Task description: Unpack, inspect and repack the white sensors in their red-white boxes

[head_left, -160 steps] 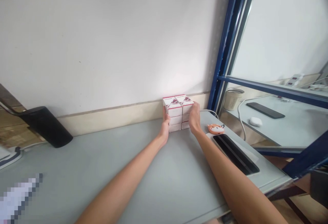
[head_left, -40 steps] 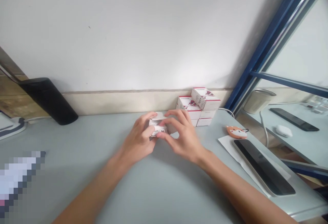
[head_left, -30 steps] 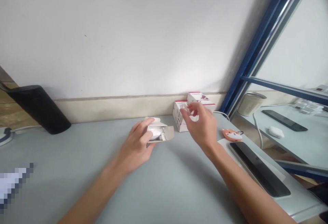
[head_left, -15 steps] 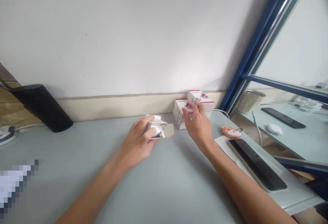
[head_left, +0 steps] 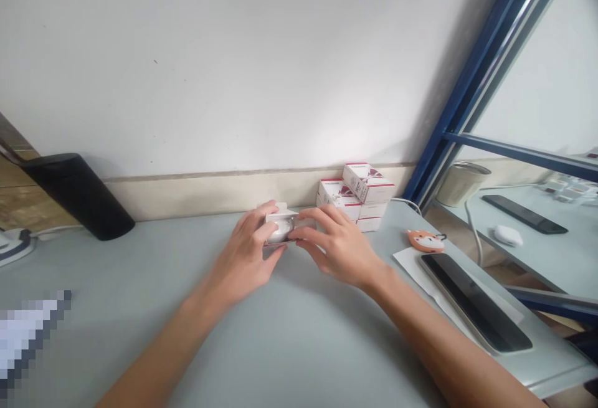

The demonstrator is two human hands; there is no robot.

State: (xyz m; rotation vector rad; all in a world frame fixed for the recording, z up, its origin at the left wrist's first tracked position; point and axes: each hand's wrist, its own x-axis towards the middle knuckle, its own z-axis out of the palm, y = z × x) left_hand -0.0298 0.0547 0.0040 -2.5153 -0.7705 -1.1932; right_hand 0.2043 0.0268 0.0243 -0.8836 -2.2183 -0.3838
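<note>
My left hand (head_left: 245, 252) is wrapped round a small open carton (head_left: 280, 243), its fingers over the top and its thumb underneath. The carton lies on its side with the open end towards the right. Inside shows a white item (head_left: 282, 230), which I cannot name. My right hand (head_left: 343, 246) is closed at that open end, with fingertips on the end flap (head_left: 306, 223); the fingers partly hide the opening. Just behind my right hand, several white-and-red boxes (head_left: 369, 184) are stacked against the wall.
A grey table (head_left: 261, 339) lies under my hands. On the right are an orange animal-shaped case (head_left: 426, 241), a phone (head_left: 476, 302) on white paper (head_left: 413, 268), and a mirror (head_left: 537, 78) in a blue frame. A black cylindrical object (head_left: 79, 196) leans at the left.
My right hand has moved left from the stacked boxes to the open end of the carton and closed there. My left hand still grips the carton.
</note>
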